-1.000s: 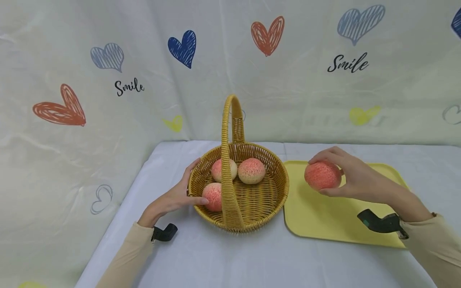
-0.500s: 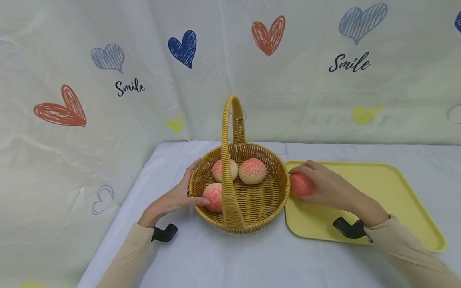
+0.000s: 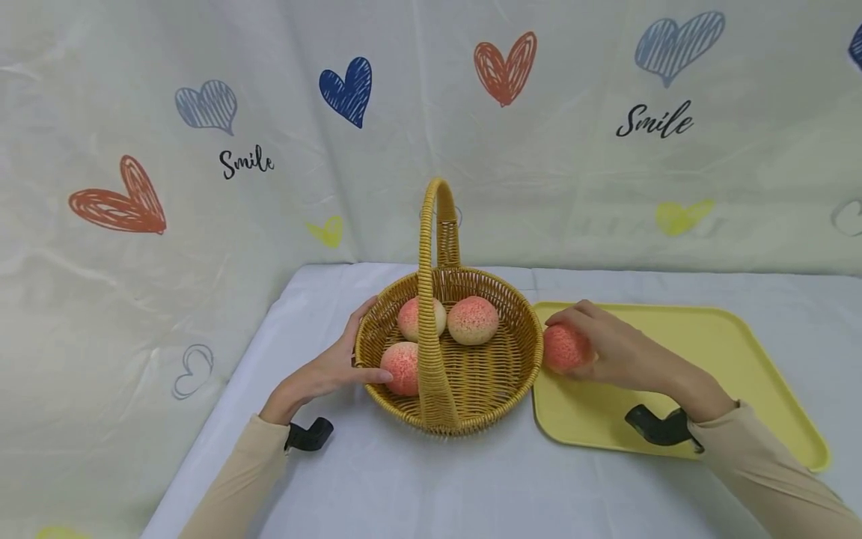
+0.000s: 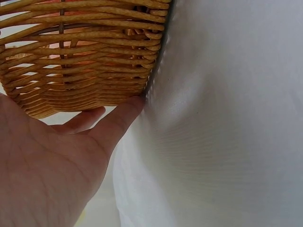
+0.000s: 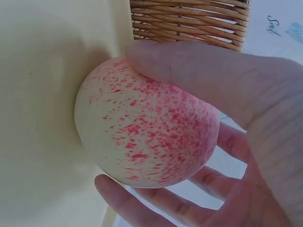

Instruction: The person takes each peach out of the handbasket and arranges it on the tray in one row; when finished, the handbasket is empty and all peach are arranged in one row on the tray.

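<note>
A round wicker basket point(image 3: 485, 374) with a tall handle holds three pink-and-cream peaches, one of them at the back right point(image 3: 473, 320). My left hand point(image 3: 330, 367) grips the basket's left side, its thumb over the rim; in the left wrist view its fingers point(image 4: 116, 120) lie against the woven wall point(image 4: 80, 80). My right hand point(image 3: 626, 352) holds a fourth peach point(image 3: 566, 348) at the left end of the yellow tray point(image 3: 700, 359), just beside the basket. The right wrist view shows thumb and fingers round this peach point(image 5: 147, 127), low against the tray.
A white cloth point(image 3: 431, 486) covers the table. Behind it hangs a pale curtain point(image 3: 579, 165) printed with hearts and the word Smile. The tray reaches to the right beneath my right forearm.
My right hand has moved left and down with its peach, from above the tray to beside the basket. My left hand still grips the basket, which has hardly moved.
</note>
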A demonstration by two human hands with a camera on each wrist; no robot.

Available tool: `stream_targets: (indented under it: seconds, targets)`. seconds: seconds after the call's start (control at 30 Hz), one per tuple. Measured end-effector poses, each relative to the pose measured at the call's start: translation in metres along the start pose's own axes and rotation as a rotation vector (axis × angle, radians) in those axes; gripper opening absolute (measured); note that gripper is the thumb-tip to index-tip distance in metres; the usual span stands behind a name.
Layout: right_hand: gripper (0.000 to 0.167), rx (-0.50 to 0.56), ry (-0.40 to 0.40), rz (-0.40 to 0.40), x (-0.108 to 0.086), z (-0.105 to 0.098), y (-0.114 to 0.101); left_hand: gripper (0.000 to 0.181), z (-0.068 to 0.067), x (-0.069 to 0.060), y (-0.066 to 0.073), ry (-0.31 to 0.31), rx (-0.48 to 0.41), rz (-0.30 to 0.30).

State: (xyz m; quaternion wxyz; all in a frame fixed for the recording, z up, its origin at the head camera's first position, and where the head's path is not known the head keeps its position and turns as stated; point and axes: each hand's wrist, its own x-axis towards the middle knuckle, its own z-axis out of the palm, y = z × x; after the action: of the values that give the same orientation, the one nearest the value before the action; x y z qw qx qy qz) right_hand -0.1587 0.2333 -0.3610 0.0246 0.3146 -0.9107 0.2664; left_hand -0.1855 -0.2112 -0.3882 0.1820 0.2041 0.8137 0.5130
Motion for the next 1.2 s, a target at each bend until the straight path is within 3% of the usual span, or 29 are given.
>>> stream_targets:
  seconds: [0.87,1.2]
  targets:
    - [0.06,0.02,0.012,0.16,0.0021,0.0037,-0.0084,0.127,-0.0006,0.0,0.0001,0.003,0.014,-0.007]
    - [0.058,0.005,0.011,0.138,-0.0005,0.0016,-0.0098,0.127,-0.0004,0.0002,-0.0011,-0.001,0.006,-0.005]
